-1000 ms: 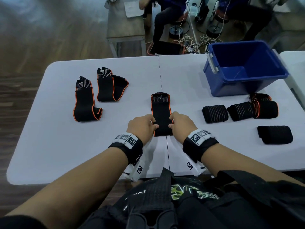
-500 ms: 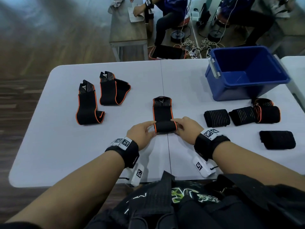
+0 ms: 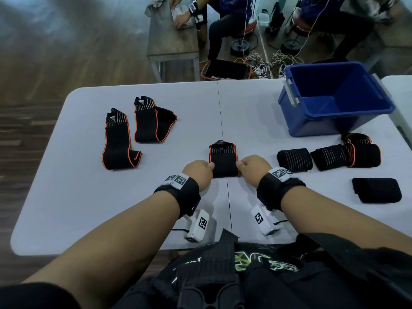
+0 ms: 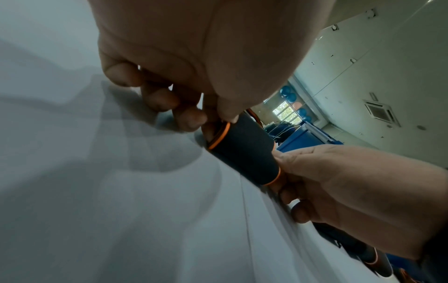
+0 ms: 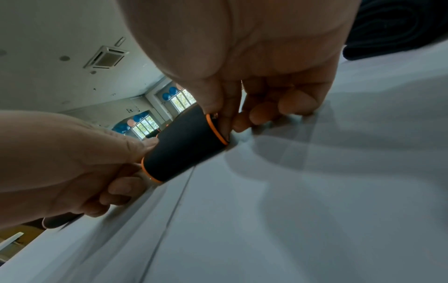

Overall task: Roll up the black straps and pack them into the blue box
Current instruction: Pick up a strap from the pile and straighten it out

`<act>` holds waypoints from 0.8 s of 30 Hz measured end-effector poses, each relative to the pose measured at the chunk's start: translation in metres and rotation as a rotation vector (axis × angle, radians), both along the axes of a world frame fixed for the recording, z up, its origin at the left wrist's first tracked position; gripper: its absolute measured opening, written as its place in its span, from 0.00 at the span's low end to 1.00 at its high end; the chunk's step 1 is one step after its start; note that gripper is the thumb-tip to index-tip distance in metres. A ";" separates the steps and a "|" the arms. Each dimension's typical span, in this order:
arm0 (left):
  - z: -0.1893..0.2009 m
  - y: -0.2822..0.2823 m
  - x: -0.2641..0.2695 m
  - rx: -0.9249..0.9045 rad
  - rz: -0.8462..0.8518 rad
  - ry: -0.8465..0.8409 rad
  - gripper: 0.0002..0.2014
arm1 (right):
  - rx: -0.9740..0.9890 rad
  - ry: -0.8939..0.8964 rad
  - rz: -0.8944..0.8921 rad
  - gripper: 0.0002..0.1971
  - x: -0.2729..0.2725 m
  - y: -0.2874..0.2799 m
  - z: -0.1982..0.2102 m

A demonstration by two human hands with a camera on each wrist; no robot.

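Observation:
A black strap with orange edging (image 3: pixel 223 161) lies at the middle of the white table (image 3: pixel 66 197), most of it wound into a roll (image 4: pixel 242 151) (image 5: pixel 185 145); a short striped end still lies flat beyond the roll. My left hand (image 3: pixel 199 171) pinches the roll's left end, thumb on top (image 4: pixel 223 113). My right hand (image 3: pixel 253 167) pinches its right end (image 5: pixel 218 114). The blue box (image 3: pixel 334 99) stands open at the far right, with nothing visible inside. Two unrolled straps (image 3: pixel 118 139) (image 3: pixel 153 120) lie at the left.
Several rolled black straps (image 3: pixel 294 159) (image 3: pixel 330 157) (image 3: pixel 362 152) (image 3: pixel 376 189) lie in front of the box on the right. Beyond the table's far edge are a wooden bench (image 3: pixel 172 39), seated people and floor cables. A second white table (image 3: pixel 401 90) adjoins at the right.
Both hands have rolled the strap away from me: the roll has grown thicker and moved up the strap, and the flat length beyond it has shortened to a short striped end.

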State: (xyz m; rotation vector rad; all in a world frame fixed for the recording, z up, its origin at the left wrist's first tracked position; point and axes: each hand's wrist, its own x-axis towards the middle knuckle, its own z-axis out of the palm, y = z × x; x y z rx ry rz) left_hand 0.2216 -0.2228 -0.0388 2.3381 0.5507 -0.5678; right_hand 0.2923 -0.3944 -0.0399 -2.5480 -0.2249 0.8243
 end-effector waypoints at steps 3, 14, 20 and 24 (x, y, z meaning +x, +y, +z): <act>0.001 0.003 0.003 0.045 0.042 -0.029 0.18 | -0.036 -0.014 -0.019 0.20 0.001 0.004 0.005; 0.006 0.007 -0.012 -0.029 0.025 -0.254 0.14 | 0.218 -0.074 -0.107 0.07 -0.019 -0.012 0.006; 0.001 -0.024 -0.027 -0.179 -0.011 -0.188 0.08 | 0.182 -0.037 -0.143 0.09 -0.044 -0.060 0.004; 0.001 -0.059 -0.018 -0.196 -0.138 -0.119 0.07 | 0.177 -0.014 -0.222 0.08 -0.055 -0.102 0.009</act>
